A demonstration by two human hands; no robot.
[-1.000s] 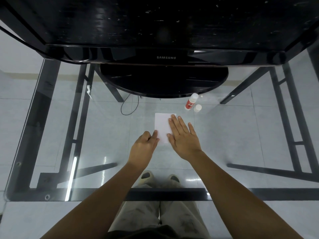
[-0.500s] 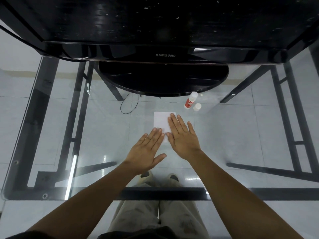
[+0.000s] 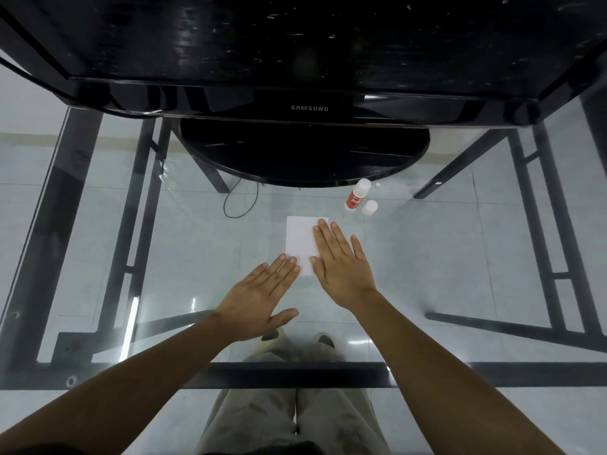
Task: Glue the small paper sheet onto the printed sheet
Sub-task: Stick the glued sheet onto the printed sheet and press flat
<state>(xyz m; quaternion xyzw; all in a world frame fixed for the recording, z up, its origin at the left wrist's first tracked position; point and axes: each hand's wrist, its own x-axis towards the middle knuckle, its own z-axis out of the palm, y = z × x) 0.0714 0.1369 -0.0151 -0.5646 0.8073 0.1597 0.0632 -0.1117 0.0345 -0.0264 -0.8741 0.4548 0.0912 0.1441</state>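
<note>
A white paper sheet [image 3: 299,239] lies flat on the glass table, in the middle. My right hand [image 3: 340,264] rests flat on its right half, fingers spread. My left hand [image 3: 262,297] lies flat with its fingertips on the sheet's near left corner. Neither hand grips anything. I cannot tell the small sheet from the printed one; only one white rectangle shows. A glue bottle [image 3: 356,199] with a red label stands behind the sheet to the right, its white cap [image 3: 370,207] beside it.
A black Samsung monitor [image 3: 308,108] on a round base [image 3: 305,156] fills the back of the glass table [image 3: 427,257]. A black cable loop [image 3: 241,201] lies left of the base. The table's near black frame bar [image 3: 295,374] runs under my forearms.
My left hand opened from a curled pinch at the sheet's near left corner to a flat palm and slid slightly back. My right hand stayed pressed on the sheet.
</note>
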